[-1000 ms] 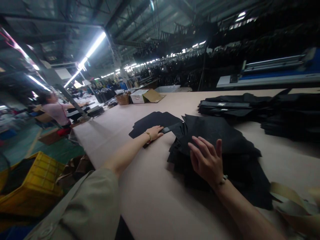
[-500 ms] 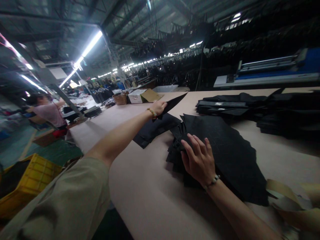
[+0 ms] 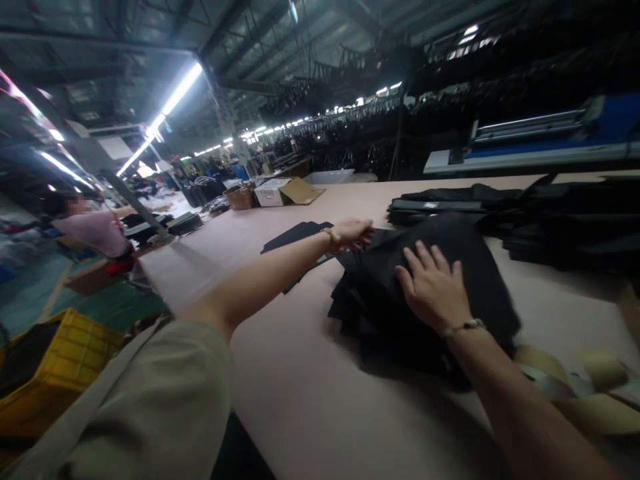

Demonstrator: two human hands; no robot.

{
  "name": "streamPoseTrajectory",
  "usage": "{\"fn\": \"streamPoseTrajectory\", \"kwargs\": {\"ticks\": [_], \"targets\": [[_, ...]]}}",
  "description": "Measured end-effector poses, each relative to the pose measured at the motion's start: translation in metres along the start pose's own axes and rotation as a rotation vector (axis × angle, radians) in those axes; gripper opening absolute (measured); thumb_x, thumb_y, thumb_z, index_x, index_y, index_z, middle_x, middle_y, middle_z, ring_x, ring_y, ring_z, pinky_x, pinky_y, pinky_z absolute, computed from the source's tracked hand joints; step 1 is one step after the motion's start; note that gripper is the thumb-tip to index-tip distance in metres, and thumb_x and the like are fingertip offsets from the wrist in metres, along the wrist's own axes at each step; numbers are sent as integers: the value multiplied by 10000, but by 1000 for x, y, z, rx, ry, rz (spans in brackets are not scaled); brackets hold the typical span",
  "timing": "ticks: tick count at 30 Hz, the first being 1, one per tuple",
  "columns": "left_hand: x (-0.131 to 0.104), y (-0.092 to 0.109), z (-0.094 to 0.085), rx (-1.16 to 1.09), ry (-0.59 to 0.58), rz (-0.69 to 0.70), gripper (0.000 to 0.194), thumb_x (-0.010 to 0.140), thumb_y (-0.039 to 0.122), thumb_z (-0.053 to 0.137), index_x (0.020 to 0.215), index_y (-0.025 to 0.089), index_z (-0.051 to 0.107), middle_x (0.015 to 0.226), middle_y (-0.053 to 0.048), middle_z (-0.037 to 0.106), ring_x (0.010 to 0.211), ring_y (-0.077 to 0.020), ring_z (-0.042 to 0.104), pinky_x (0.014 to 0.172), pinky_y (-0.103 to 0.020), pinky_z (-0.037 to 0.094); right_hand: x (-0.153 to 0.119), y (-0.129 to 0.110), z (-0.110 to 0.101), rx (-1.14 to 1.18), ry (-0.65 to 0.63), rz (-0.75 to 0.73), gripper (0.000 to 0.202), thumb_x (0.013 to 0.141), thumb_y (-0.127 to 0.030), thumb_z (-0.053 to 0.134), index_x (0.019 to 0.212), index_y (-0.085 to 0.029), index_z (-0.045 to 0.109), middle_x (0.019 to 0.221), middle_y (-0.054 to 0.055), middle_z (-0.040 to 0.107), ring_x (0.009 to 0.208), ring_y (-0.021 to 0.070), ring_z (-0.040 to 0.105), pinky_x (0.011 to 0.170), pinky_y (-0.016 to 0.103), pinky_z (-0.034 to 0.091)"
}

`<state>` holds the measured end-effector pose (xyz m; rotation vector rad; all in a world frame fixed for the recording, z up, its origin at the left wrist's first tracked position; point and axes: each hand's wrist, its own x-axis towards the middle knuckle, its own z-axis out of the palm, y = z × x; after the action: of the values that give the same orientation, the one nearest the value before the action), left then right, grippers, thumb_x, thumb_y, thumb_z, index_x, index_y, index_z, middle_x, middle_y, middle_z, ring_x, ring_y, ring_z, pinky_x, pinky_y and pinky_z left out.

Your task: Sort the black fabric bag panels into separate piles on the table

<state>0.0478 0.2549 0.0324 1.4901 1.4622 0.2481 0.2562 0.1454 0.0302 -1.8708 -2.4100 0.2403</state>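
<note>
Two hands, left hand (image 3: 354, 233), right hand (image 3: 434, 288), one black fabric stack (image 3: 380, 300)

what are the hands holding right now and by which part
Nothing is clearly gripped: the right hand lies flat on the black fabric pile; the left hand touches its far edge.

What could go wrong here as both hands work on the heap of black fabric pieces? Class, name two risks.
1. The heap of black fabric pieces lies fanned and uneven, so the right hand pressing flat on it might push pieces askew.
2. The left hand reaches the heap's far edge beside a smaller black pile; the two could get mixed.
</note>
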Motion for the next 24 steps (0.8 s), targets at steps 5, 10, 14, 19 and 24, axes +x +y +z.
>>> {"fn": "streamPoseTrajectory", "kwargs": {"ticks": [5,10,14,19,24], "targets": [[-22,-107,-18,459,58,-127,406,946,445,593,1210,143,655,1308,-137,620,1227,-258,573,1061,-441,455,-10,-1,51,-79,-271,2,536,1051,-460,336,1474,-164,477,1576,103,348,1464,349,293,1110,722,256],[-21,-154,-14,695,40,-179,410,967,458,580,1239,155,630,1290,-122,617,1220,-243,570,1098,-490,412,-13,-8,55,-68,-206,-24,549,1049,-441,313,1471,-130,476,1557,136,372,1447,336,329,1127,688,248],[-8,-152,-14,742,79,-217,404,973,482,567,1165,137,653,1210,-128,647,1147,-239,607,1054,-490,453,-14,-9,53,-34,-191,-65,557,1045,-421,311,1478,-103,458,1535,146,405,1423,313,373,1148,646,256],[0,-96,-48,663,293,-172,350,1036,367,435,1150,120,655,1183,-154,653,1144,-267,616,998,-470,486,-15,-11,48,18,-51,-112,508,1033,-396,362,1440,-133,513,1547,135,394,1422,306,373,1168,573,284],[4,11,-78,484,388,110,434,1089,352,265,1173,109,615,1199,-128,647,1160,-230,609,998,-365,485,-16,-18,22,68,420,-124,537,1016,-359,402,1485,-98,440,1634,170,161,1525,318,151,1217,523,211]]}}
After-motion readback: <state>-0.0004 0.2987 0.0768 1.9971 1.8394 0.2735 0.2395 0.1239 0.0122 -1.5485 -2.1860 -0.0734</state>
